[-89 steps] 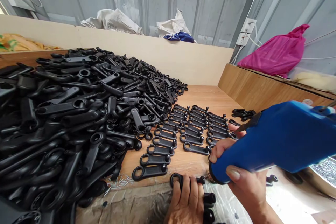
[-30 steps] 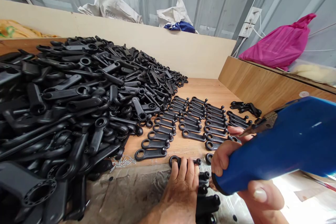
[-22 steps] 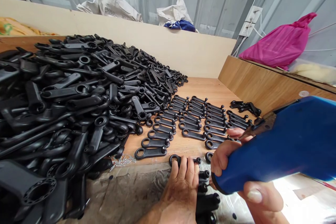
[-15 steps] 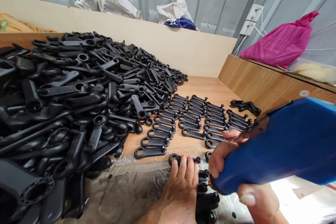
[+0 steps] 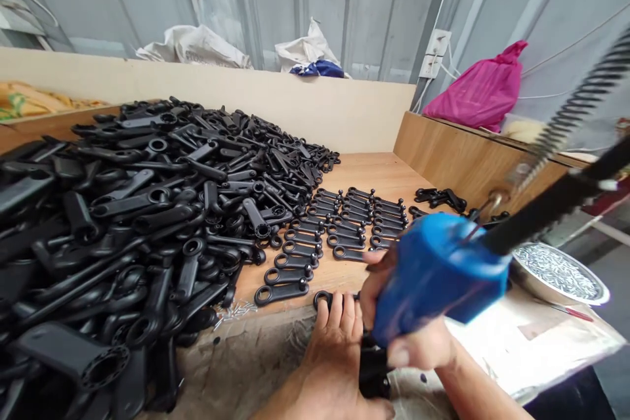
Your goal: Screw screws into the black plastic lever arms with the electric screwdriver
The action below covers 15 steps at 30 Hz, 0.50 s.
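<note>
My left hand [image 5: 335, 341] lies over a black plastic crank handle [image 5: 316, 300], holding it down near the front edge of the wood; its ring end shows beside my fingertips. My right hand [image 5: 420, 344] is wrapped around a blue power screwdriver [image 5: 438, 275], just right of my left hand. The tool's lower tip is hidden. Under and beside the tool, more black parts [image 5: 374, 374] are partly covered. Several crank handles [image 5: 280, 292] lie in neat rows beyond my hands, with knob ends to the right.
A big heap of black handles [image 5: 197, 170] fills the left side. Loose screws [image 5: 236, 313] lie at its foot. A metal bowl [image 5: 598, 298] of screws stands at right. A coiled spring [image 5: 581, 102] and a thick black cable [image 5: 556, 200] run up from the screwdriver. A pink bag [image 5: 477, 92] sits on the ledge.
The screwdriver has swung left and more upright, nearer my left hand. The view has turned up and right, bringing the spring and screw bowl into sight. My left hand stays on the handle.
</note>
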Available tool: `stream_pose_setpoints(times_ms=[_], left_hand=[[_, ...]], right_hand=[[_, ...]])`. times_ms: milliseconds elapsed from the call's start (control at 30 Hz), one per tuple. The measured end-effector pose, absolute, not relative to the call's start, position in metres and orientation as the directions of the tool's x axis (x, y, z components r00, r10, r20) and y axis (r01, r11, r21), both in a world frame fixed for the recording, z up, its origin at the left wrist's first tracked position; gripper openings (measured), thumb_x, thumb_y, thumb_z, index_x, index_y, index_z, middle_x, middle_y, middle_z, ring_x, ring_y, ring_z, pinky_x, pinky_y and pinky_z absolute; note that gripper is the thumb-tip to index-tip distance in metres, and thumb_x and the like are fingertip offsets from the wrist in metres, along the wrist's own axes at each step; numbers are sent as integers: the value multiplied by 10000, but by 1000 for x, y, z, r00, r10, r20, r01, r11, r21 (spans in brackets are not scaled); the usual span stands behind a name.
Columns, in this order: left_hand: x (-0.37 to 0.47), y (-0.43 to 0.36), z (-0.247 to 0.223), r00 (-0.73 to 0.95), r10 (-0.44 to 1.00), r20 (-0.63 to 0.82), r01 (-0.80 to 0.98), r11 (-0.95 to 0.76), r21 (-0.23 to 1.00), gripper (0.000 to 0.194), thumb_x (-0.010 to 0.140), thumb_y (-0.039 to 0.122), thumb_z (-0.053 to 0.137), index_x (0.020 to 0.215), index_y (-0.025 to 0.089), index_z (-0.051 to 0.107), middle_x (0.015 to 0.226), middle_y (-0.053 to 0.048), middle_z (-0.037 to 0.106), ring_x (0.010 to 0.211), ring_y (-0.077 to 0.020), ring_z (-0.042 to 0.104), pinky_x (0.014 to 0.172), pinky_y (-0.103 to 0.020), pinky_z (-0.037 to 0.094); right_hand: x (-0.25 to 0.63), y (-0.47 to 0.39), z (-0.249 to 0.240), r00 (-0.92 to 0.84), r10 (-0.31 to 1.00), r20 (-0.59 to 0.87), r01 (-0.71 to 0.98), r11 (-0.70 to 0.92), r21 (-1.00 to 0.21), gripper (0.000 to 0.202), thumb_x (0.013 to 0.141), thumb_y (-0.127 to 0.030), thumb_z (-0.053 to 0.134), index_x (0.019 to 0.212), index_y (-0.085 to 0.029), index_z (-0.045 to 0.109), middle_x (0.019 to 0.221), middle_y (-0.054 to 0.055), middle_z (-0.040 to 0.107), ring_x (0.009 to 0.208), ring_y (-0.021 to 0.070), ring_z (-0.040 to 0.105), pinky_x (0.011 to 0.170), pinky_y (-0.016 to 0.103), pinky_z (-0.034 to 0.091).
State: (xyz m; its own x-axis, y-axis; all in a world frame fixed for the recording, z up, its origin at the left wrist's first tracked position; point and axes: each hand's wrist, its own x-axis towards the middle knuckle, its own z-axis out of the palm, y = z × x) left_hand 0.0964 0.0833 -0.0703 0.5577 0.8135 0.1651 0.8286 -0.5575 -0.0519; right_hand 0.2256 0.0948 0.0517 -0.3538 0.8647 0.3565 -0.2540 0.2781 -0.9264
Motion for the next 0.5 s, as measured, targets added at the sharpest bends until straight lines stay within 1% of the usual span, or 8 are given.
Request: stream_pose_setpoints(times_ms=[67, 133, 167, 200, 267, 400, 500], left_hand=[[95, 82, -64, 561, 818, 129, 828, -554, -84, 479, 900, 280, 423, 1357, 137, 438, 1349, -172, 468, 1261, -355, 399, 992, -545, 370], [94, 81, -58, 561, 824, 78, 827, -553, -104, 529, 893, 286, 433, 1385, 98, 379, 1380, -202, 418, 1291, -361, 354, 1010, -546, 344], [93, 80, -55, 562, 825, 50, 825, -555, -109, 556, 885, 296, 450, 1393, 89, 360, 1392, -208, 399, 1301, -363, 338, 1018, -543, 335], [93, 79, -53, 564, 826, 25, 822, -558, -110, 583, 874, 309, 471, 1398, 85, 349, 1397, -212, 390, 1305, -364, 331, 1023, -538, 330], [91, 78, -49, 568, 823, 1, 819, -565, -102, 630, 848, 340, 511, 1398, 82, 348, 1394, -216, 393, 1302, -367, 334, 1026, -530, 329], [88, 76, -48, 579, 815, 43, 815, -575, -70, 696, 819, 380, 539, 1412, 90, 321, 1403, -212, 382, 1310, -365, 314, 1041, -533, 302], [88, 74, -48, 566, 823, 49, 824, -563, -68, 661, 832, 365, 529, 1402, 89, 340, 1406, -205, 381, 1314, -357, 310, 1053, -523, 288]], right_hand=[[234, 94, 58, -261, 853, 453, -453, 306, -837, 388, 571, -460, 792, 821, -197, 653, 592, -13, 538, 466, 122, 463, 397, 231, 381], [244, 94, 62, -157, 835, 527, -611, 337, -716, 514, 614, -437, 783, 1054, -229, 617, 616, -27, 557, 472, 129, 508, 423, 229, 416], [248, 94, 63, -140, 824, 549, -644, 345, -682, 581, 617, -419, 786, 1134, -247, 583, 621, -31, 568, 474, 132, 522, 435, 231, 426], [251, 95, 63, -147, 818, 556, -656, 340, -674, 625, 618, -406, 787, 1180, -260, 557, 629, -29, 581, 479, 137, 535, 445, 234, 434], [255, 99, 62, -188, 821, 539, -662, 299, -687, 648, 614, -397, 789, 1199, -265, 542, 643, -19, 601, 487, 145, 551, 451, 235, 435], [257, 106, 57, -241, 847, 474, -669, 210, -713, 636, 584, -383, 800, 1154, -246, 553, 632, -19, 606, 469, 138, 547, 444, 224, 431], [256, 109, 57, -241, 852, 465, -671, 200, -714, 644, 589, -391, 798, 1163, -248, 543, 626, -26, 599, 466, 129, 542, 448, 218, 436]])
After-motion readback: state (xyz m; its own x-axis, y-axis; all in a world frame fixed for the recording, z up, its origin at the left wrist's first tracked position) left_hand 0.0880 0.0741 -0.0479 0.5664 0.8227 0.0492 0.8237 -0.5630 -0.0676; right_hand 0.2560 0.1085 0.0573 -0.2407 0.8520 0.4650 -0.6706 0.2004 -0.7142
